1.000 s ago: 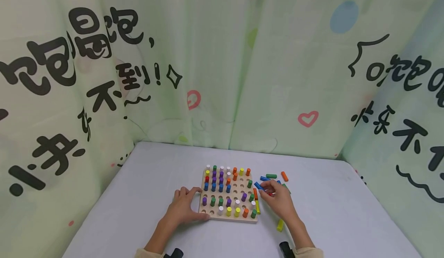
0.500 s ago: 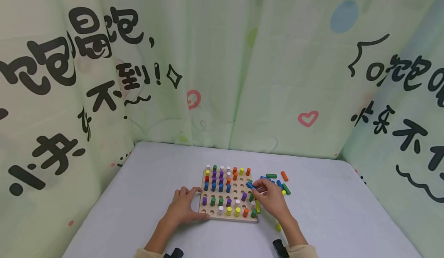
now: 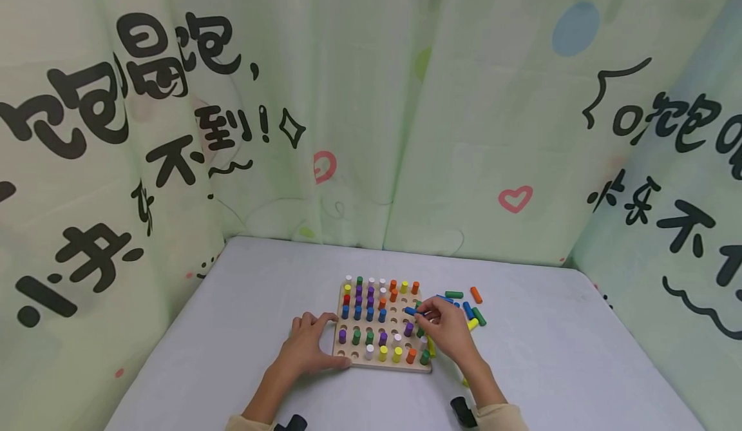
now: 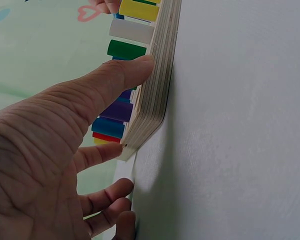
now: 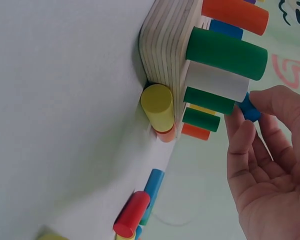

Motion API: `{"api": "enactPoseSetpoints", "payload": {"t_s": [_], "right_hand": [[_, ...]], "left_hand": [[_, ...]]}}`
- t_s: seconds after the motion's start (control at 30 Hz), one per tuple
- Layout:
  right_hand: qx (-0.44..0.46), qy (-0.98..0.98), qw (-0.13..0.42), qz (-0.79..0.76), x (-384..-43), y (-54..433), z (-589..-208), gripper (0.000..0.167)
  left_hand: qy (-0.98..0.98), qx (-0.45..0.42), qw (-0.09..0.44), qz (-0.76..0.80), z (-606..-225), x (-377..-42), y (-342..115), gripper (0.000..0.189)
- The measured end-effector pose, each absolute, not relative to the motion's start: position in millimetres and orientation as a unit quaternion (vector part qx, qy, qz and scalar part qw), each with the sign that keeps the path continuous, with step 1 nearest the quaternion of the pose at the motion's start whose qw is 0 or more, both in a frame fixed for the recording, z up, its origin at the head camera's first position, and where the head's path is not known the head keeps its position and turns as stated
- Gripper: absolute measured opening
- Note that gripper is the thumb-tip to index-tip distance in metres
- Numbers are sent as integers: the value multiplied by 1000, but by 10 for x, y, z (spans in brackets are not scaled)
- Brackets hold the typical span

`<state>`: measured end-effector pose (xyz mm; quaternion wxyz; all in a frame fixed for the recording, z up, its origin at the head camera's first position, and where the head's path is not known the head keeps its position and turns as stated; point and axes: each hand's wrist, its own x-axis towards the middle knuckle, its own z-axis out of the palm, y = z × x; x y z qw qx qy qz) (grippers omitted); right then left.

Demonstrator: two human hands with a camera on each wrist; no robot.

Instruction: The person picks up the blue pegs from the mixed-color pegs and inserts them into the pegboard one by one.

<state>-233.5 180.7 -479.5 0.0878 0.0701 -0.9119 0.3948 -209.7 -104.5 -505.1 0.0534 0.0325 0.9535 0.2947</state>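
Note:
A wooden pegboard (image 3: 382,366) with rows of coloured pegs lies on the table. My left hand (image 3: 309,344) holds its near left corner, thumb on the front edge and index finger against the left side, as the left wrist view shows; the other fingers (image 4: 107,200) stay off the board. Between the thumb and fingers of my right hand (image 3: 452,329) is a blue peg (image 5: 250,108), pinched above the right part of the board. In the head view that blue peg (image 3: 410,311) tilts nearly sideways, close to some bare holes. My right hand covers several pegs behind it.
Loose pegs lie right of the board, among them a green peg (image 3: 454,294), an orange peg (image 3: 476,294) and a red peg (image 5: 132,214). A yellow peg (image 5: 158,102) lies against the board's right side. A printed curtain (image 3: 359,109) surrounds the white table (image 3: 278,270).
My right hand has moved left with the blue peg, from over the loose pegs to above the board's holes. My left hand has kept its place on the corner.

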Motion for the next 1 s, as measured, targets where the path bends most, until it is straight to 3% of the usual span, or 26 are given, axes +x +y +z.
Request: {"api": "enactPoseSetpoints", "payload": {"t_s": [0.4,1.0], "right_hand": [[72,-908,80,404,-2355,1679,-4799,14],[91,-916,54,386,-2418,1532,-4797,11]], "left_hand": [[955,37,50,289,-5044,-2093,-1062,81],[955,36,52,290,-5053,-2109,-1059,93]]}}
